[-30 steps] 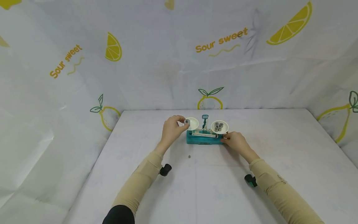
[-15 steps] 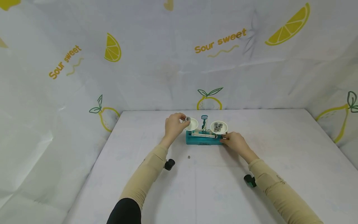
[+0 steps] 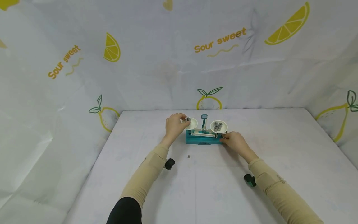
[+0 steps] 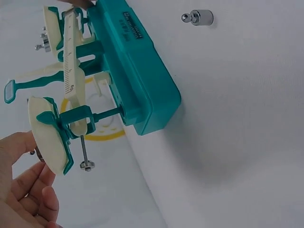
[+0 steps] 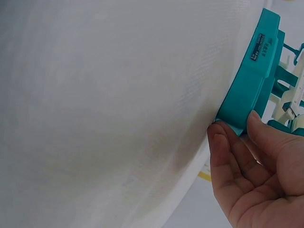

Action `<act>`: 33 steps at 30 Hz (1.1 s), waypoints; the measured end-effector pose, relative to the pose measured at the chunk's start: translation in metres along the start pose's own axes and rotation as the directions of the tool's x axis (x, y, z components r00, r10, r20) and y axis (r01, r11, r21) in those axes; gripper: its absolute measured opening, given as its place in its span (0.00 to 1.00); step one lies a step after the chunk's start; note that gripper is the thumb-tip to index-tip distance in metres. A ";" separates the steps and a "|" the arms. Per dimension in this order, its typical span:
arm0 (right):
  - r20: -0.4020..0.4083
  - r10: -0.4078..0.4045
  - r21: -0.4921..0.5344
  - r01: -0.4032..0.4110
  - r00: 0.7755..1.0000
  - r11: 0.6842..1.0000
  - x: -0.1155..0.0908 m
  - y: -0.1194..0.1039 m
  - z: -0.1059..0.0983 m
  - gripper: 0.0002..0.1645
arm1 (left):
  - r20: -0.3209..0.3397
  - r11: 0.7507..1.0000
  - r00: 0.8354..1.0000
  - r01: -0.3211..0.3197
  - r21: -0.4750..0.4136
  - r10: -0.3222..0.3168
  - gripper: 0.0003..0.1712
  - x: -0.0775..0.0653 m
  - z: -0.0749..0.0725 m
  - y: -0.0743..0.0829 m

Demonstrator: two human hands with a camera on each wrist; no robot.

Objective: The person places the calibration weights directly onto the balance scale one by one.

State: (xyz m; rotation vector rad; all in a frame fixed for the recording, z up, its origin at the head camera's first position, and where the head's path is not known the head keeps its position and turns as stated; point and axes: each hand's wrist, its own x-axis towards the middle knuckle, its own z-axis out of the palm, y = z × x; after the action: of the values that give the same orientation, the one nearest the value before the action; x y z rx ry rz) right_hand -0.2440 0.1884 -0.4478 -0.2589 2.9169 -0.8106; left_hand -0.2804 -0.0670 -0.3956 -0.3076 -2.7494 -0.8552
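A teal balance scale (image 3: 203, 140) with two cream pans stands near the back of the table. My left hand (image 3: 174, 125) pinches a small metal weight (image 3: 188, 119) at the left pan (image 3: 193, 125); in the left wrist view that pan hides most of the weight. Several metal weights (image 3: 216, 126) stand together in the right pan (image 3: 224, 128). With thumb and fingers, my right hand (image 3: 237, 143) grips the right end of the base, and the right wrist view shows the thumb on the teal body (image 5: 247, 90).
One small knobbed metal weight (image 4: 203, 17) lies on the white table (image 3: 212, 186) in front of the scale. A white sheet (image 3: 156, 62) printed with lemons rises behind the table's far edge.
Over the last second, my left hand has shifted slightly right and up at the left pan, with the weight still pinched. The right hand stays on the base.
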 end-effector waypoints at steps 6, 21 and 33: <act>-0.009 -0.006 -0.008 0.006 1.000 1.000 0.000 0.001 0.000 0.18 | 0.007 1.000 1.000 -0.009 -0.029 0.009 0.25 -0.004 -0.005 0.000; -0.008 -0.003 -0.001 0.003 1.000 1.000 -0.001 0.000 0.001 0.20 | -0.013 0.993 1.000 -0.018 -0.119 0.017 0.15 -0.034 -0.008 -0.015; -0.007 -0.003 0.004 0.003 1.000 1.000 -0.001 0.000 0.002 0.20 | 0.232 0.972 0.972 0.083 -0.222 -0.030 0.10 -0.059 0.008 -0.036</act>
State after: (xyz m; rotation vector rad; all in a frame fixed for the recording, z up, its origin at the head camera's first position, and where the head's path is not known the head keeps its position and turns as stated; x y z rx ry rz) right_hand -0.2433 0.1880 -0.4493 -0.2612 2.9216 -0.8191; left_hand -0.2356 -0.0992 -0.4378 -0.3935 -2.8799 -1.2294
